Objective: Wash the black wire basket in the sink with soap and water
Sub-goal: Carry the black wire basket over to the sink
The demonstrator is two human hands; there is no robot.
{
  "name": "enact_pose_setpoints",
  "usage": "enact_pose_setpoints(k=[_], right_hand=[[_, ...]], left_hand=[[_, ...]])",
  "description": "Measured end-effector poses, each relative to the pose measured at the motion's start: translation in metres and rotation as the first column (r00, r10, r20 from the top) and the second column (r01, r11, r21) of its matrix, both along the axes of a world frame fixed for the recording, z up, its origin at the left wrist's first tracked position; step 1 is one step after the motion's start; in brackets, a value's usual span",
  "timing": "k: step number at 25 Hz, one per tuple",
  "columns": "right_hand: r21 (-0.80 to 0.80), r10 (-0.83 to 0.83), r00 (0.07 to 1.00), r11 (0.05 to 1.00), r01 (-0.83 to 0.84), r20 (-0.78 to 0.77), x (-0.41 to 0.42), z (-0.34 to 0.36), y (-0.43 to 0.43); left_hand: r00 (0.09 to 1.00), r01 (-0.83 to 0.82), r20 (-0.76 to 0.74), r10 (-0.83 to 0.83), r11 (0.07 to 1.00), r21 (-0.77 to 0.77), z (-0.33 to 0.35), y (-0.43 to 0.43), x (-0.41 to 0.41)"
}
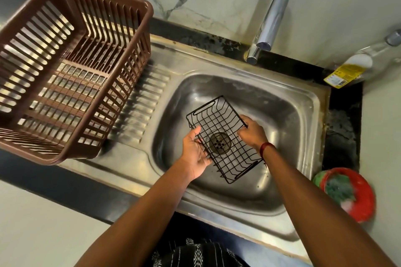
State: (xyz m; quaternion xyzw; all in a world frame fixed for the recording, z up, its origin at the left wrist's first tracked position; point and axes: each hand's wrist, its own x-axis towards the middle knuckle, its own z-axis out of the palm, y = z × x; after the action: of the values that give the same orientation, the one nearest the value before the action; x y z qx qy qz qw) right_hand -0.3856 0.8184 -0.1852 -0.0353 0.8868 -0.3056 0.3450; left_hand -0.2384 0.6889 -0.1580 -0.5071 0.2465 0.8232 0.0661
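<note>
A black wire basket [225, 136] is held over the steel sink bowl [288, 115], above the drain. My left hand [195, 151] supports its left long side, palm up, with the fingers under the wire. My right hand [252, 133] grips the right long rim, fingers curled over it. The chrome tap [269, 26] stands behind the bowl; no water runs from it. A red soap dish [355, 193] with a green scrubber [340, 188] sits at the sink's right edge.
A large brown plastic crate [65, 67] stands on the steel drainboard [138, 110] at the left. A clear bottle with a yellow label [355, 65] lies in the back right corner. Black counter edging surrounds the sink.
</note>
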Motion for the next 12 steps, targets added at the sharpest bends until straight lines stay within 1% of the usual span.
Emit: enact_pose_setpoints(k=[4,8,12], right_hand=[[-0.029,-0.013,1.0,0.999,0.014,0.025,0.0027,-0.0032,0.0006],[-0.041,-0.009,0.999,0.999,0.011,0.031,0.004,-0.0051,-0.0014],[-0.036,-0.02,1.0,0.999,0.021,0.022,0.0052,-0.0061,-0.0035]], left_hand=[[0.999,0.043,-0.032,-0.043,0.999,0.024,-0.0006,-0.0006,0.0],[0.999,0.019,-0.034,-0.018,0.999,0.039,-0.0078,0.0001,0.0008],[0.998,0.051,-0.022,-0.051,0.998,0.031,-0.0092,0.0014,-0.0002]])
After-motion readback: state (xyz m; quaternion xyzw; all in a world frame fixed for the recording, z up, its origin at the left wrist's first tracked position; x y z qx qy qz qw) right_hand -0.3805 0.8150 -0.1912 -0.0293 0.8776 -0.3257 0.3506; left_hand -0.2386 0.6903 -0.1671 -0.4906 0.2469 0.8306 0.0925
